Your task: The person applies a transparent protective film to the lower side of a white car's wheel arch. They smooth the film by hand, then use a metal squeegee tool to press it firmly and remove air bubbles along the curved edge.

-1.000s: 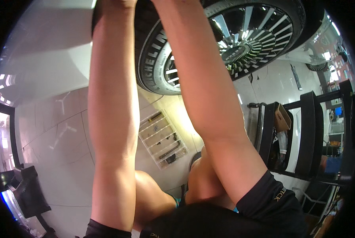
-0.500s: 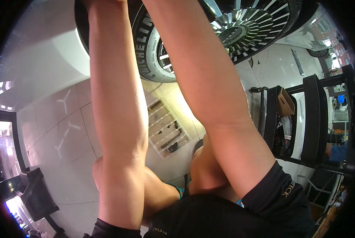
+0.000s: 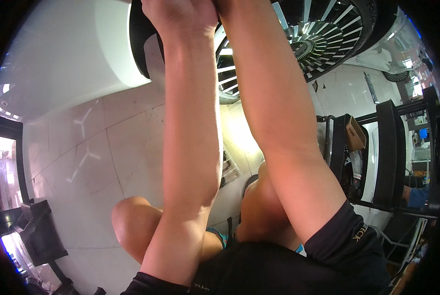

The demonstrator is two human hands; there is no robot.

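Left hand [image 3: 183, 17]: at the top edge by the wheel [image 3: 321, 44], back and wrist now showing where barely any hand did half a second ago; fingers hidden or cut off, so I cannot tell what they grip.
Right hand: past the top edge; its grip cannot be told.
Left forearm [image 3: 190, 113]: swung rightward, close to the right forearm [image 3: 276, 93] at the top.
Wheel: at the top, black and silver spokes partly behind the right forearm; the lettered tyre side visible earlier is now covered.
Parts tray [image 3: 231, 169]: on the floor, previously in plain view, now mostly behind the left forearm.
Left knee [image 3: 134, 223]: showing more fully.
Cart [image 3: 391, 152]: black, at right, little changed.
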